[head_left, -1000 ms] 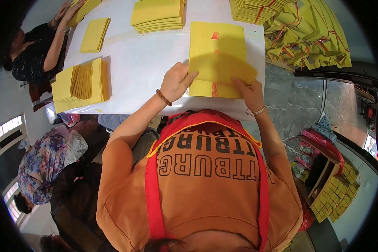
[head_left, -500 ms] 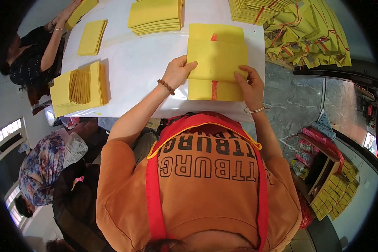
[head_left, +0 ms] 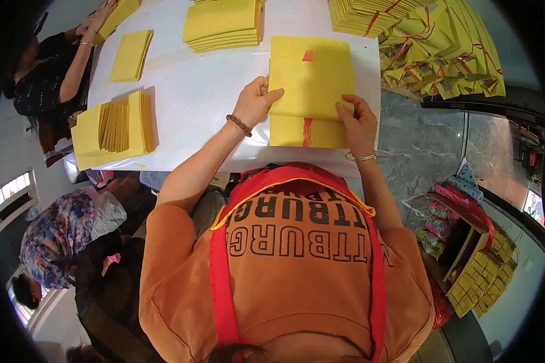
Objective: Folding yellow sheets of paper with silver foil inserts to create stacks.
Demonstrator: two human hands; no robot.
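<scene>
Pinching the yellow sheet [head_left: 312, 75] at its near edge, left hand [head_left: 255, 101] and right hand [head_left: 358, 118] closed on opposite corners, sheet stretching far across the white table [head_left: 194, 103].

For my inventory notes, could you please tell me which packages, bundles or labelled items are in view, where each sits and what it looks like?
Folded yellow sheet: table near edge, between both hands, small red mark.
Yellow stack: table's far side, rectangular.
Fanned yellow stack: table's left edge.
Tied yellow bundles: far right, red string.
Cardboard box: floor, right, beside small yellow packets.
</scene>
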